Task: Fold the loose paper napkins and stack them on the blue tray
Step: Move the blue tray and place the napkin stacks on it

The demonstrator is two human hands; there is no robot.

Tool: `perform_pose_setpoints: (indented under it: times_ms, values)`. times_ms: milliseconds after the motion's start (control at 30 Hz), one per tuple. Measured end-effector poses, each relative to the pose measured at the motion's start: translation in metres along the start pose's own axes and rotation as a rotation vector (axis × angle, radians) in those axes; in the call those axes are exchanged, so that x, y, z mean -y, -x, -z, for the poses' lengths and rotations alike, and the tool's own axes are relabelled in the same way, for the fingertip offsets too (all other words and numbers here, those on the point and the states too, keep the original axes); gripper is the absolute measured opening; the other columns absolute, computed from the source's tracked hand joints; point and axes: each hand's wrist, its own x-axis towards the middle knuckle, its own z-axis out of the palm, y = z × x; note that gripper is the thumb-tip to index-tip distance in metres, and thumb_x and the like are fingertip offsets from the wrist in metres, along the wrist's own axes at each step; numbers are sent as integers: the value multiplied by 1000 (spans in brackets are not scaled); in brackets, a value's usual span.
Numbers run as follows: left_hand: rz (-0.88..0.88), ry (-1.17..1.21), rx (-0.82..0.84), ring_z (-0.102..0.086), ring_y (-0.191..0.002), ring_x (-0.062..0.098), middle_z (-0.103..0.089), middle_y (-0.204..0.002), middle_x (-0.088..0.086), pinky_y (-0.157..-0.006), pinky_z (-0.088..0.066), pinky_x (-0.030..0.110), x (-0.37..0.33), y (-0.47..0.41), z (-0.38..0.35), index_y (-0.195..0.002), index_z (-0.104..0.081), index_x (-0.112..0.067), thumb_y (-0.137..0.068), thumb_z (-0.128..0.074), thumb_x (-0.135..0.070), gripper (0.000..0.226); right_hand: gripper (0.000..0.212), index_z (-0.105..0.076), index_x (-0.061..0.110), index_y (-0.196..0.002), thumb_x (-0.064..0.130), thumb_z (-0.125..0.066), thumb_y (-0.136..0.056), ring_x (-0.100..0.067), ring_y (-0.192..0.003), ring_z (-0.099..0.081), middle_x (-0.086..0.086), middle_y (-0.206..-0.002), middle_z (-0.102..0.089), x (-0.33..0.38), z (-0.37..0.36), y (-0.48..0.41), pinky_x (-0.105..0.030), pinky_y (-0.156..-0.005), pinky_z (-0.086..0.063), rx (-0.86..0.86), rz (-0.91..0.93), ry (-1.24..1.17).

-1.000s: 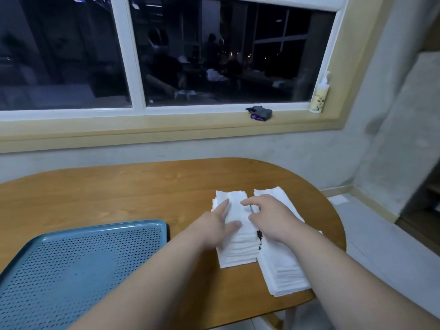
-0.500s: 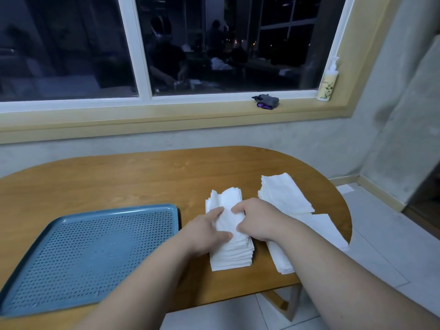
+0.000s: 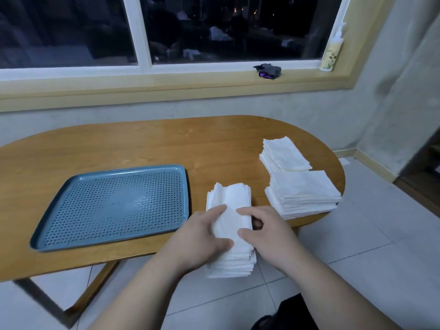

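The folded napkin stack [image 3: 232, 220] sat lower centre at the table [image 3: 166, 144] edge. It was white, a bit ragged, with its long axis running up the frame. The left hand [image 3: 202, 236] and right hand [image 3: 266, 234] clasped its sides. The blue tray [image 3: 114, 206] lay just left, so I'd say the left hand was nearer.

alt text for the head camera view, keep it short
A left hand and a right hand grip a stack of folded napkins at the near edge of a wooden table. A blue tray lies to its left, two more napkin piles to its right.
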Motion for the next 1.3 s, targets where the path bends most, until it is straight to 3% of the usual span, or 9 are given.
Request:
perform_pose_setpoints:
  times_ms: [167,433,533,633,733,867,967,1167,1300]
  values:
    - [-4,69,4,-52,-118,3,-45,-132,-18,-105,-43,32,3,7,-5,-145,-40,-46,-72,-79,-38,83,57,-51,53,-131,22,-70,-87,0,-126,-42,20,-137,-38,-5,2,6,-31,-110,-39,52,-30,-99]
    - [-63,126,-47,-50,-117,-5,-45,-133,-26,-104,-43,28,10,17,-11,-139,-48,-44,-89,-67,-35,54,61,-53,64,-119,20,-64,-77,-5,-109,-62,17,-138,-49,-16,-12,15,-39,-95,-54,50,-67,-316]
    - [-98,85,-63,-49,-119,-5,-44,-137,-25,-101,-40,20,18,19,-13,-138,-49,-46,-91,-64,-30,52,61,-51,64,-120,15,-63,-85,4,-102,-60,26,-135,-43,-20,-13,20,-30,-90,-55,46,-29,-254]
    - [-99,-74,-93,-48,-118,7,-39,-135,-20,-101,-40,27,22,20,-15,-141,-40,-54,-91,-59,-40,56,58,-45,60,-132,21,-61,-92,2,-92,-57,28,-132,-36,-19,-15,22,-12,-76,-50,33,-10,-103]
    - [-65,-247,-93,-53,-97,9,-35,-118,-10,-80,-39,23,16,25,-14,-146,-27,-56,-96,-50,-49,56,57,-32,62,-141,33,-53,-96,7,-88,-55,23,-131,-33,-19,-14,24,-10,-72,-44,71,-8,58]
    - [-12,-392,-36,-56,-99,19,-39,-114,-3,-82,-44,32,10,28,-10,-146,-10,-61,-97,-41,-56,58,57,-36,70,-133,33,-56,-95,11,-106,-56,30,-145,-29,-22,-9,23,-23,-95,-48,146,2,-76]
    - [-7,-417,-24,-57,-103,21,-43,-112,-2,-87,-46,33,7,27,-7,-146,-8,-61,-97,-40,-58,59,58,-46,67,-128,23,-62,-93,-1,-118,-59,23,-144,-47,-21,-6,20,-30,-100,-49,189,-21,-256]
    - [-3,-32,2,-57,-93,-2,-44,-112,-10,-70,-39,6,18,28,-5,-145,-27,-59,-94,-58,-44,61,60,-56,58,-122,9,-66,-90,-7,-114,-64,3,-137,-56,-15,-9,19,-19,-83,-52,187,-40,-384]
    - [-36,278,-31,-57,-99,-12,-48,-123,-10,-76,-42,2,27,40,-1,-129,-44,-61,-90,-69,-31,55,60,-60,50,-124,6,-68,-84,-14,-111,-66,-1,-132,-61,-5,-12,23,-25,-85,-54,206,-31,-450]
